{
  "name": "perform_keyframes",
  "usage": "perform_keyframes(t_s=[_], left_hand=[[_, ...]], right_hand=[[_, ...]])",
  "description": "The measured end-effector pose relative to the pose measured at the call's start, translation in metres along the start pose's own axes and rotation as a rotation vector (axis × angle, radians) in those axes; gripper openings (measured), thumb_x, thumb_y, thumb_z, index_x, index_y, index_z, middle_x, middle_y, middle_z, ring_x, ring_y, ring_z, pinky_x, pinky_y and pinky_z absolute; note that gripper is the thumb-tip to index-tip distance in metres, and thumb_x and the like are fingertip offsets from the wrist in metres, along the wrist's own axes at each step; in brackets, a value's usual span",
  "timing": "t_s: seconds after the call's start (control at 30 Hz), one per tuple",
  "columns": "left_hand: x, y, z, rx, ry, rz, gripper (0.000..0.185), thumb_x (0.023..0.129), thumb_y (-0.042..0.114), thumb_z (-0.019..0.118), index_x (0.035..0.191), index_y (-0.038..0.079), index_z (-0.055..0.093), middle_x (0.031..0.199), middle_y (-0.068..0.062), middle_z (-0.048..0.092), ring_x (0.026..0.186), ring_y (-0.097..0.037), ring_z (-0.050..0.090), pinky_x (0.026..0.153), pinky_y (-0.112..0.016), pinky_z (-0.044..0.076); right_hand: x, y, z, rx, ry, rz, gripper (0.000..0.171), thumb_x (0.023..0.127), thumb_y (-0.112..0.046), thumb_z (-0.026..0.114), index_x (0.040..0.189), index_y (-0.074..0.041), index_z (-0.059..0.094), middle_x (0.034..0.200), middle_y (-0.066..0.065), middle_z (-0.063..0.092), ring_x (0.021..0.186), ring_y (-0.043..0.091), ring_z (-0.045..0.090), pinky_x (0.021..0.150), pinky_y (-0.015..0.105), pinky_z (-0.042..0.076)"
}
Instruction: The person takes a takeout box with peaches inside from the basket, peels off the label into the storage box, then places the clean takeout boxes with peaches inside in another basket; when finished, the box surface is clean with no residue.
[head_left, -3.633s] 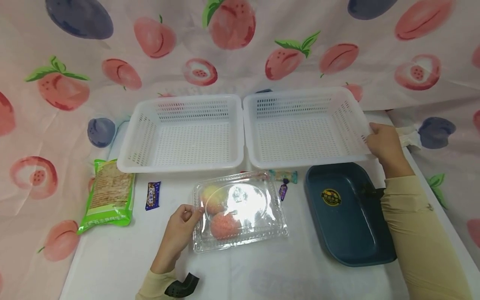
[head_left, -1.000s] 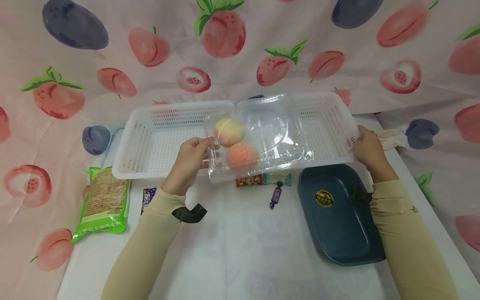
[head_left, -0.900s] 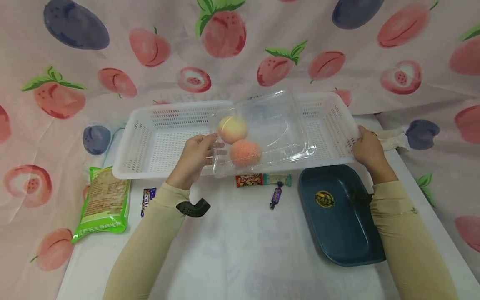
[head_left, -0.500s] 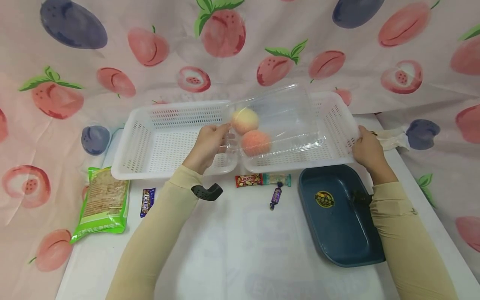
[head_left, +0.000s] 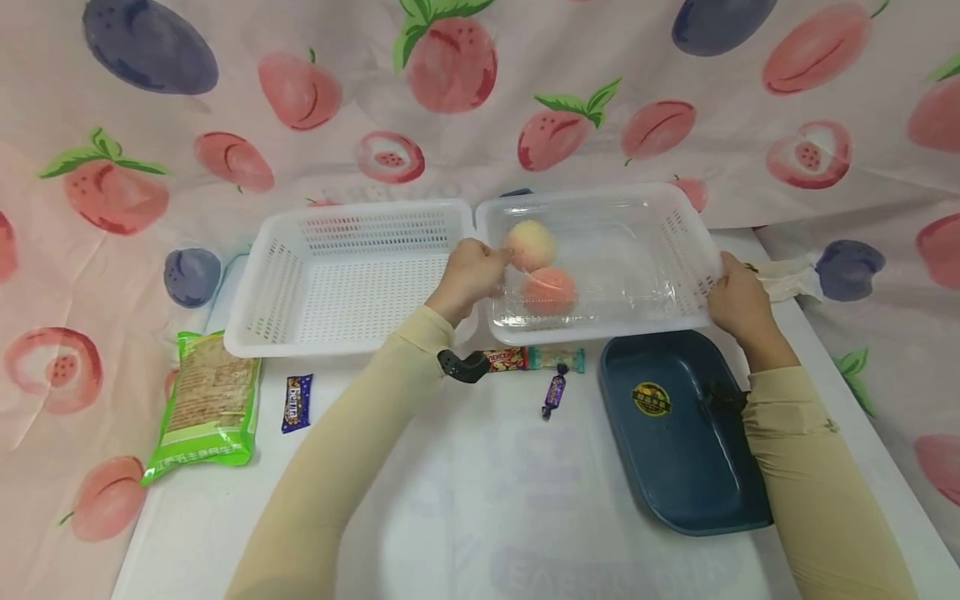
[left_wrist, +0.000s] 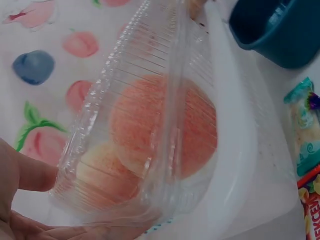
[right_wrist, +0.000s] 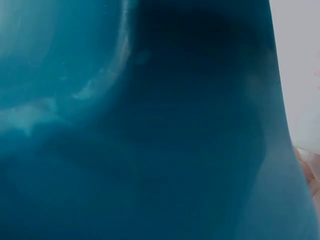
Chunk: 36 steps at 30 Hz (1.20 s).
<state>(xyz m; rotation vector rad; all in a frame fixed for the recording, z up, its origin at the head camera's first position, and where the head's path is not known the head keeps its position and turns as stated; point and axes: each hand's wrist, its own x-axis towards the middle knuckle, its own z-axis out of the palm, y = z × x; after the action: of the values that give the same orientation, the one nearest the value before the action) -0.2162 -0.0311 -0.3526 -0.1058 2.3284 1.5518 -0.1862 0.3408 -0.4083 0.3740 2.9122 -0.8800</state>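
My left hand (head_left: pixel 472 275) pinches the left edge of a clear plastic clamshell (head_left: pixel 615 250) between thumb and fingers. Inside it sit a yellow-pink peach (head_left: pixel 531 243) and an orange-pink peach (head_left: pixel 550 292), both at its left end. The clamshell lies within the outline of the right white basket (head_left: pixel 702 233); whether it touches the bottom I cannot tell. My right hand (head_left: pixel 738 304) grips that basket's right end. In the left wrist view, the clamshell (left_wrist: pixel 172 100) stands tilted just beside the basket's rim (left_wrist: pixel 235 130). A bit of the right hand shows at the right wrist view's edge.
The left white basket (head_left: pixel 234 333) adjoins the right one. A dark blue tub (head_left: pixel 690 450) stands in front, under my right forearm. A green-edged food packet (head_left: pixel 210 400) and blue bar (head_left: pixel 297 403) lie left. Red and teal bars (head_left: pixel 557 359) and a purple sweet (head_left: pixel 554 392) lie centre.
My left hand lifted the clamshell of peaches from the table, then carried it right and lowered it at the right basket. The right hand has kept its grip on the basket's end.
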Motion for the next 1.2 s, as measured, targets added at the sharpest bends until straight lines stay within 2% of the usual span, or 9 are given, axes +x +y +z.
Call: perform_keyframes(t_s=[0.13, 0.23, 0.37, 0.63, 0.77, 0.93, 1.0, 1.1, 1.2], left_hand=[[0.009, 0.000, 0.013, 0.082, -0.006, -0.011, 0.036, 0.109, 0.030, 0.055, 0.084, 0.004, 0.062, 0.081, -0.004, 0.057, 0.073, -0.020, 0.068, 0.069, -0.030, 0.057], [0.017, -0.001, 0.022, 0.086, -0.005, -0.028, 0.033, 0.108, 0.028, 0.054, 0.104, -0.003, 0.066, 0.085, -0.006, 0.058, 0.077, -0.022, 0.069, 0.073, -0.033, 0.058], [0.026, -0.001, 0.031, 0.095, 0.002, -0.045, 0.032, 0.107, 0.027, 0.055, 0.110, -0.003, 0.066, 0.086, -0.007, 0.060, 0.073, -0.021, 0.068, 0.069, -0.031, 0.057], [0.042, 0.001, 0.040, 0.101, -0.006, -0.073, 0.022, 0.099, 0.014, 0.060, 0.078, 0.008, 0.058, 0.062, -0.004, 0.054, 0.051, -0.017, 0.051, 0.050, -0.029, 0.041], [0.049, 0.002, 0.047, 0.116, -0.020, -0.088, 0.011, 0.089, 0.008, 0.067, 0.079, 0.007, 0.061, 0.066, -0.002, 0.056, 0.050, -0.013, 0.045, 0.047, -0.026, 0.038], [0.052, 0.001, 0.053, 0.290, -0.031, -0.058, 0.007, 0.092, 0.007, 0.061, 0.085, 0.006, 0.059, 0.074, -0.004, 0.056, 0.050, -0.013, 0.044, 0.045, -0.024, 0.037], [0.051, 0.001, 0.054, 0.356, -0.034, -0.042, 0.003, 0.093, 0.007, 0.059, 0.092, 0.004, 0.060, 0.081, -0.006, 0.058, 0.056, -0.016, 0.047, 0.047, -0.025, 0.038], [0.049, 0.001, 0.055, 0.415, -0.044, -0.019, 0.014, 0.094, 0.008, 0.058, 0.105, 0.001, 0.063, 0.094, -0.011, 0.062, 0.069, -0.021, 0.052, 0.054, -0.027, 0.040], [0.046, 0.003, 0.054, 0.438, -0.051, -0.006, 0.016, 0.094, 0.008, 0.057, 0.106, 0.000, 0.065, 0.099, -0.012, 0.064, 0.077, -0.023, 0.053, 0.059, -0.028, 0.040]], right_hand=[[0.001, 0.002, 0.000, -0.003, -0.004, 0.003, 0.059, 0.106, -0.010, 0.015, 0.162, 0.007, 0.015, 0.144, 0.045, 0.042, 0.119, 0.057, 0.050, 0.100, 0.072, 0.041], [0.001, 0.002, 0.000, -0.006, -0.005, 0.007, 0.058, 0.106, -0.010, 0.015, 0.162, 0.007, 0.015, 0.145, 0.045, 0.041, 0.121, 0.057, 0.049, 0.102, 0.072, 0.040], [0.000, 0.000, 0.001, -0.014, 0.004, 0.010, 0.058, 0.107, -0.010, 0.015, 0.162, 0.007, 0.015, 0.143, 0.045, 0.042, 0.119, 0.057, 0.050, 0.100, 0.072, 0.042], [0.001, 0.002, 0.003, -0.023, 0.020, -0.002, 0.059, 0.106, -0.010, 0.015, 0.162, 0.007, 0.016, 0.143, 0.046, 0.042, 0.121, 0.059, 0.049, 0.102, 0.073, 0.039], [0.001, 0.003, 0.003, -0.015, 0.023, 0.001, 0.058, 0.107, -0.012, 0.014, 0.162, 0.006, 0.019, 0.139, 0.044, 0.045, 0.117, 0.057, 0.051, 0.097, 0.071, 0.042], [0.000, 0.004, 0.005, -0.012, 0.017, 0.014, 0.059, 0.107, -0.012, 0.013, 0.163, 0.006, 0.013, 0.145, 0.045, 0.041, 0.123, 0.058, 0.049, 0.102, 0.072, 0.041], [0.001, 0.004, 0.005, -0.015, 0.021, 0.000, 0.058, 0.107, -0.012, 0.013, 0.162, 0.007, 0.016, 0.141, 0.045, 0.044, 0.120, 0.058, 0.051, 0.099, 0.071, 0.042], [0.002, 0.004, 0.005, -0.024, 0.032, -0.027, 0.058, 0.106, -0.011, 0.015, 0.160, 0.009, 0.021, 0.135, 0.045, 0.047, 0.115, 0.057, 0.052, 0.096, 0.071, 0.042], [0.002, 0.004, 0.004, -0.035, 0.033, -0.031, 0.058, 0.106, -0.010, 0.015, 0.160, 0.010, 0.020, 0.136, 0.046, 0.046, 0.116, 0.057, 0.051, 0.097, 0.072, 0.041]])
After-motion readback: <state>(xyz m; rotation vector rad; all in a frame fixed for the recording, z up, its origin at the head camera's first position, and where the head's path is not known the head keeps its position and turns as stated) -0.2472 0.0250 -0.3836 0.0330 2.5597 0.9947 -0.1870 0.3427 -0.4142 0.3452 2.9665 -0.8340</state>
